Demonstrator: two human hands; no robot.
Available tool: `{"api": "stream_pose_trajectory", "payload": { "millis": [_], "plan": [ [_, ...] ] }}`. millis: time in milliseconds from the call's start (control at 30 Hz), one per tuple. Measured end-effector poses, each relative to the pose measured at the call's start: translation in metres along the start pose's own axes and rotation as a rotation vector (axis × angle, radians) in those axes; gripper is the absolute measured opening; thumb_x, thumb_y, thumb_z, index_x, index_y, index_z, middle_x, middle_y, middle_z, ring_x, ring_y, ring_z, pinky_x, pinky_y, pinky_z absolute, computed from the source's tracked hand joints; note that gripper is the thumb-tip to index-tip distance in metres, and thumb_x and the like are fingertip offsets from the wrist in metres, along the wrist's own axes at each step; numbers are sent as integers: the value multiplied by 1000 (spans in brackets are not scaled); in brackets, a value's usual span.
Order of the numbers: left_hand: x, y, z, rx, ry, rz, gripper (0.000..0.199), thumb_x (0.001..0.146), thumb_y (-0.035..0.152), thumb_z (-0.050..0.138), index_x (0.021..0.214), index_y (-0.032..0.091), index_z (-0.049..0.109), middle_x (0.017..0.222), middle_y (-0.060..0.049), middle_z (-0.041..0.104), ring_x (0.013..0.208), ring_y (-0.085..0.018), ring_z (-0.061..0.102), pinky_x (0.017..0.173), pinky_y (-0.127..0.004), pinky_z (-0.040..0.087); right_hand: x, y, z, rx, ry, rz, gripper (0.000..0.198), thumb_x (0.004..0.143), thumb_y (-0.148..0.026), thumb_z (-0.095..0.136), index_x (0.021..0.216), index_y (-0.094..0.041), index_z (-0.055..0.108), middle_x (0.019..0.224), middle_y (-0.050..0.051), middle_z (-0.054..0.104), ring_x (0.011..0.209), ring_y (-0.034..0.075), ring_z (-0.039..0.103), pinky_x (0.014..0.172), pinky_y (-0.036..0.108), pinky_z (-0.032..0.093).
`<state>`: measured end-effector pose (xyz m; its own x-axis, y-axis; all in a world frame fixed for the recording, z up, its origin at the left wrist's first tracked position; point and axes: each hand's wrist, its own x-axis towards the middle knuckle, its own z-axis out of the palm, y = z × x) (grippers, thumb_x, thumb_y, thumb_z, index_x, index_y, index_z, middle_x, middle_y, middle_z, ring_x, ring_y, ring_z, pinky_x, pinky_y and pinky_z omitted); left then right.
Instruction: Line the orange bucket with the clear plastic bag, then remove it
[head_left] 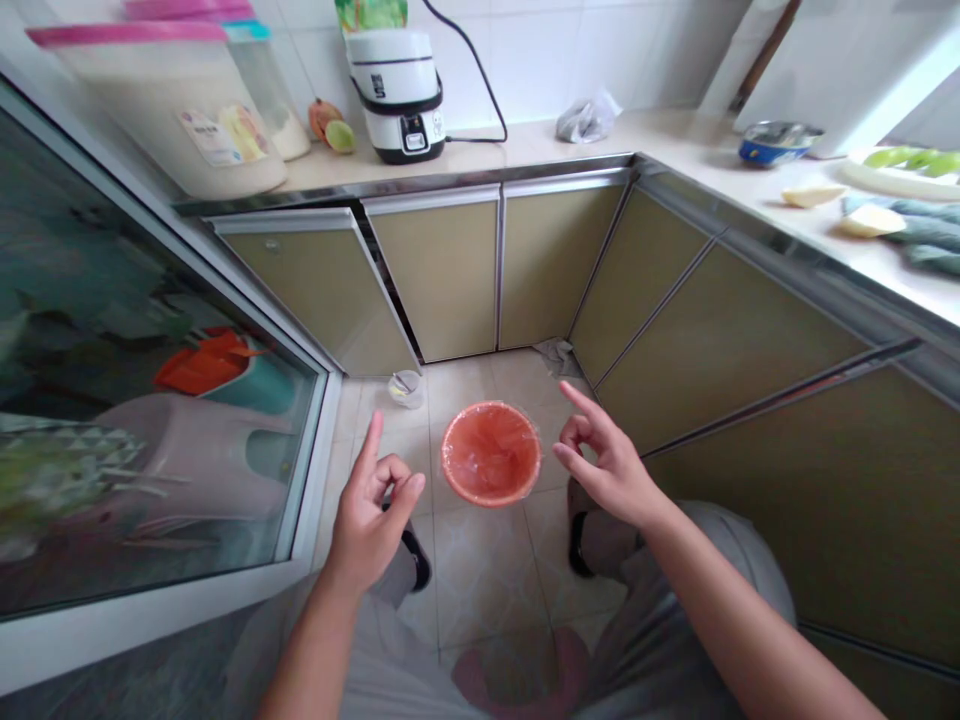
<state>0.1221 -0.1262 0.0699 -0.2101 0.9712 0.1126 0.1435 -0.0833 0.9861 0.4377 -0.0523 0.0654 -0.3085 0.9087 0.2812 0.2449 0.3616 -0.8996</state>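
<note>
No text can be read with any certainty. The tub (187,110) carries a label (225,133) with small print too blurred to make out, and the rice cooker (396,95) shows what may be a control panel, illegible.

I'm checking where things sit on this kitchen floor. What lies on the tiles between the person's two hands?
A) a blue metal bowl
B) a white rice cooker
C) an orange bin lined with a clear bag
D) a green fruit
C: the orange bin, lined with a clear bag, stands on the floor tiles between the left hand and the right hand; neither hand touches it.
</note>
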Motion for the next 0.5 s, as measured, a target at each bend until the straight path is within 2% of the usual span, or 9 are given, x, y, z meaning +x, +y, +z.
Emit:
{"api": "stream_pose_trajectory", "payload": {
  "millis": [67, 133, 233, 333, 433, 500],
  "plan": [
    [10, 24, 12, -35, 28, 150, 108, 87, 27, 79, 171, 28, 11, 71, 8, 55, 64, -12, 51, 70, -27, 47, 8, -15, 1, 55, 54, -129, 84, 97, -30, 64, 170, -30, 22, 83, -1, 63, 69, 17, 56, 72, 34, 54],
    [36, 20, 21, -27, 50, 240, 112, 85, 24, 79, 171, 29, 7, 72, 8, 58, 64, -12, 52, 71, -26, 48, 23, -6, 7, 63, 68, -160, 89, 96, -26, 64, 171, -30, 18, 85, 0, 65, 67, 16, 54, 69, 33, 53],
    [83, -25, 26, 5, 61, 206, 113, 84, 23, 77, 171, 21, 6, 67, 11, 55, 58, -9, 50, 65, -20, 44, 49, 37, 16, -13, 80, -56, 92, 91, -19, 62, 171, -27, 19, 79, -3, 64, 61, 13, 49, 63, 27, 49],
    [110, -68, 28, 33, 64, 112, 112, 83, 23, 76, 171, 18, 7, 64, 13, 53, 56, -8, 49, 63, -18, 43, 61, 66, 19, -64, 78, 40, 93, 87, -16, 62, 170, -26, 22, 77, -5, 65, 61, 12, 49, 64, 25, 47],
    [119, -83, 28, 21, 83, 154, 115, 81, 23, 78, 171, 21, 8, 70, 11, 59, 62, -9, 54, 70, -21, 47, 63, 71, 21, 10, 77, 38, 95, 88, -20, 65, 171, -28, 19, 87, -1, 70, 66, 13, 52, 64, 26, 48],
    [124, -93, 27, -5, 106, 152, 112, 79, 26, 80, 170, 23, 15, 76, 7, 63, 68, -10, 58, 74, -23, 49, 66, 80, 22, 50, 115, 62, 94, 87, -25, 68, 169, -28, 23, 94, 1, 72, 68, 14, 54, 65, 26, 49]
  ]
}}
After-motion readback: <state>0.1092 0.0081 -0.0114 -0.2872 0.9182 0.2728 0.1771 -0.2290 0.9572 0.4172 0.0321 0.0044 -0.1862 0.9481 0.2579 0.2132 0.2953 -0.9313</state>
